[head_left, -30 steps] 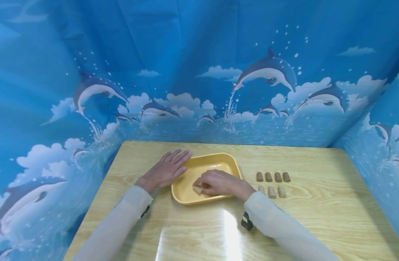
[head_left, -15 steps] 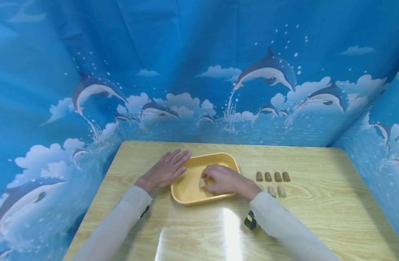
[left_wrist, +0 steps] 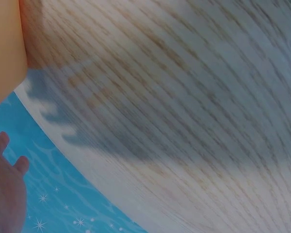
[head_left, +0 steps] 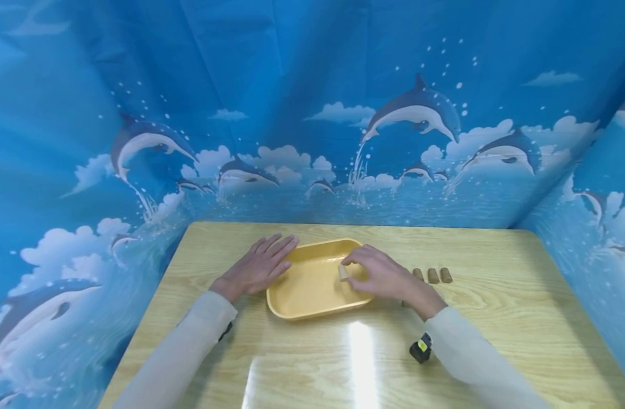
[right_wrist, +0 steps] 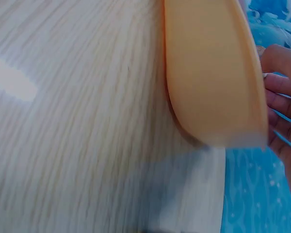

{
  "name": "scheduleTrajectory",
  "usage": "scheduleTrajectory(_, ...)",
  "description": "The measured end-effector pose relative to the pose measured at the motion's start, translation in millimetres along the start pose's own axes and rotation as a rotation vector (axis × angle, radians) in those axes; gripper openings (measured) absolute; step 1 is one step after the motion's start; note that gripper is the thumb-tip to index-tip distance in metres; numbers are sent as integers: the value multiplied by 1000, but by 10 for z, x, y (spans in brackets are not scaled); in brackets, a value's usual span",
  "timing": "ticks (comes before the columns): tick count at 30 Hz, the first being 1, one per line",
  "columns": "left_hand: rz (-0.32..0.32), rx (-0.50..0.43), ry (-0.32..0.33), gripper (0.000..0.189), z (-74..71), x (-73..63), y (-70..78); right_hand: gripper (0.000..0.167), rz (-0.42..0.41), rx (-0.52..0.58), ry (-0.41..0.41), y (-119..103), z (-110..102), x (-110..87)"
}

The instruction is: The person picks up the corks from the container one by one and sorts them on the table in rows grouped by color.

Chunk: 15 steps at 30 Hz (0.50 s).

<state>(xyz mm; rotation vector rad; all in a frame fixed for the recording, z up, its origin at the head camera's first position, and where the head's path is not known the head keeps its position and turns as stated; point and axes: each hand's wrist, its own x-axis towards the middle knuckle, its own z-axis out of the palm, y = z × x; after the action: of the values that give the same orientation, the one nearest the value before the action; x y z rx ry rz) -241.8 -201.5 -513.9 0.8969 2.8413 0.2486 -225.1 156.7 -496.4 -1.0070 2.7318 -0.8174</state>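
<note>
My right hand (head_left: 381, 275) pinches a pale tan cork stopper (head_left: 342, 272) between thumb and fingertips, over the right part of a yellow rectangular tray (head_left: 304, 292). In the right wrist view the fingers (right_wrist: 281, 60) show beyond the tray's wall (right_wrist: 208, 77), with only a sliver of the stopper visible. My left hand (head_left: 256, 267) lies with fingers extended at the tray's left rim. Its fingertips (left_wrist: 21, 165) appear at the edge of the left wrist view. The tray's bare floor shows between the two hands.
Darker brown cork stoppers (head_left: 433, 276) stand in a row on the wooden table (head_left: 496, 318), right of the tray. My right wrist and forearm cover most of the paler row in front of them. A blue dolphin-print curtain (head_left: 292, 113) surrounds the table.
My right hand has lifted the pale cork stopper from the tray's middle and carried it right, towards the tray's right rim. The left hand has stayed in place.
</note>
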Motion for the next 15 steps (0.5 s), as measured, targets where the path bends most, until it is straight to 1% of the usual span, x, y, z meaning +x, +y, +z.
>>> scheduleTrajectory(7,-10,3,-14,65,-4,12,13,41,18,-7,112,135,-163,-246)
scheduleTrajectory(10,-8,3,-18,65,-4,6,16,40,37,-10,147,202,-207,-364)
scheduleTrajectory(15,-6,7,-11,64,-18,-4,21,39,28,-45,205,314,-249,-554)
